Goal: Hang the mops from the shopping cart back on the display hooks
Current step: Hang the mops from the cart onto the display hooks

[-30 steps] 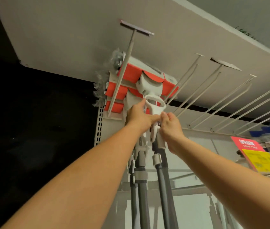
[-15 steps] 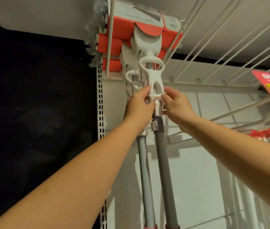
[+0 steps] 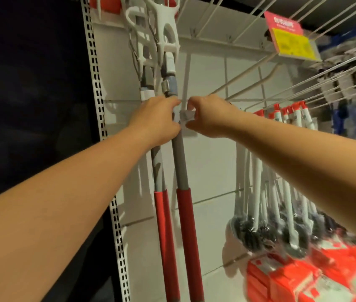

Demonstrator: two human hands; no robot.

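Two mops hang side by side from the top hook, their white forked necks [image 3: 166, 29] uppermost. Each has a grey pole and a red foam grip. My left hand [image 3: 155, 120] grips the front mop's pole [image 3: 180, 171] just below its grey collar and also covers the rear mop's pole [image 3: 158, 171]. My right hand [image 3: 212, 116] pinches a small white clip [image 3: 186, 116] beside that pole, fingertips almost meeting my left hand. The mop heads and the hook's tip lie above the frame's top edge.
A perforated white upright [image 3: 98, 105] runs down the left, with darkness beyond it. Bare wire hooks [image 3: 325, 73] jut out at the upper right under a pink and yellow sign [image 3: 290, 38]. White-handled brushes [image 3: 270, 203] hang at the right above red packages [image 3: 303, 280].
Both hands have slid down from the white forked neck to the grey pole below the collar. The view has dropped, showing the red grips and the brushes.
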